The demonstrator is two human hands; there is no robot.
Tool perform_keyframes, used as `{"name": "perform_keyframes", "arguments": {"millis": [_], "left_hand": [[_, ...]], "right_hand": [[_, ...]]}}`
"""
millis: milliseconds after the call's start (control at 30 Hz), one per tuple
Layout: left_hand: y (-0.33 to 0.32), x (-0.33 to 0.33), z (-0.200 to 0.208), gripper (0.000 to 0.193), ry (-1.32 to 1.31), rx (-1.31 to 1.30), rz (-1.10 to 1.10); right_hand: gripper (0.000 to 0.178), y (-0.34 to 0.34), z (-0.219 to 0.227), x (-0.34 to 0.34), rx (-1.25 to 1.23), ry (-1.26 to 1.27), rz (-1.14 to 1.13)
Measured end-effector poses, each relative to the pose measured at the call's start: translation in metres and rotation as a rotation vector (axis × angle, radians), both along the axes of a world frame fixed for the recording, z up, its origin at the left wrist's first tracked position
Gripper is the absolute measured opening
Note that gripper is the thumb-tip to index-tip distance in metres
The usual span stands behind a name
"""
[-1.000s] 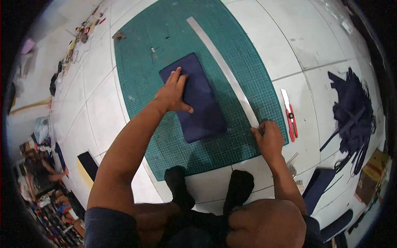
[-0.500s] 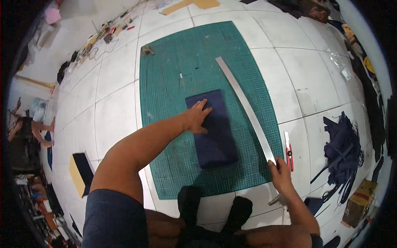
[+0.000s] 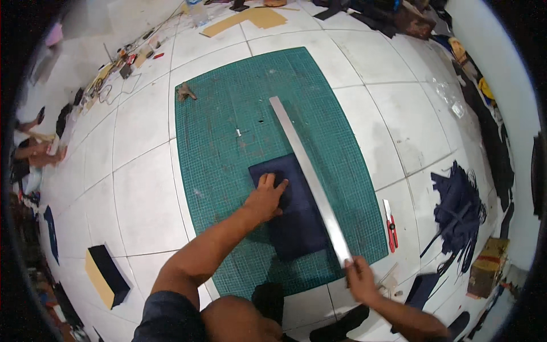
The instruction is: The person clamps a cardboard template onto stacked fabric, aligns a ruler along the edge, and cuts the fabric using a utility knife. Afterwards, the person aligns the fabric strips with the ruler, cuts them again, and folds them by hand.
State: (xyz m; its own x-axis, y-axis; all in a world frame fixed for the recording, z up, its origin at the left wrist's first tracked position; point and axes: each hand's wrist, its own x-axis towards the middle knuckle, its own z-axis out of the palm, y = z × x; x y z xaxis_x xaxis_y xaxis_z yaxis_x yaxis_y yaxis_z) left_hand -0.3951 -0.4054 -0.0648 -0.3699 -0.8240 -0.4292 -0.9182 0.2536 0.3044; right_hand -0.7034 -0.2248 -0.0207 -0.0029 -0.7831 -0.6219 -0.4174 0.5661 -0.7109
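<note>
A folded rectangle of dark navy fabric (image 3: 293, 211) lies on the green cutting mat (image 3: 216, 137). My left hand (image 3: 266, 196) rests flat on its upper left part, fingers spread. Near the mat's front right edge, my right hand (image 3: 361, 278) grips the near end of a long metal ruler (image 3: 310, 176). The ruler slants away from me along the fabric's right edge, its far end beyond the fabric over bare mat. A cutter knife (image 3: 391, 227) with red handle and blade out lies on the tiles right of the mat.
Navy fabric strips (image 3: 458, 214) are heaped on the right, near a worn box (image 3: 488, 267). A black and tan folded piece (image 3: 107, 277) lies at the left. Brown cardboard (image 3: 245, 23) lies beyond the mat. Another person's arm (image 3: 37, 149) shows at the far left.
My right hand has brought the ruler leftward, from apart from the fabric to along its right edge. My left hand stays on the fabric. The whole view has shifted.
</note>
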Motion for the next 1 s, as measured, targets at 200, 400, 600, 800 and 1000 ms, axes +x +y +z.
{"name": "perform_keyframes", "arguments": {"millis": [200,400,600,800,1000], "left_hand": [[0.004,0.008,-0.008,0.081,0.150,-0.112,0.084],[0.006,0.008,-0.002,0.092,0.196,-0.060,0.200],[0.001,0.001,-0.004,0.118,0.142,-0.060,0.185],[-0.008,-0.007,0.000,0.122,0.028,-0.007,0.174],[-0.015,-0.008,0.001,0.128,-0.014,0.001,0.150]], "right_hand": [[0.028,0.036,-0.070,0.069,-0.164,-0.029,0.004],[0.030,0.045,-0.081,0.081,-0.197,0.096,0.084],[0.030,0.049,-0.089,0.077,-0.293,0.160,0.089],[0.029,0.044,-0.089,0.085,-0.292,0.155,0.044],[0.031,0.045,-0.093,0.089,-0.380,0.173,0.024]]}}
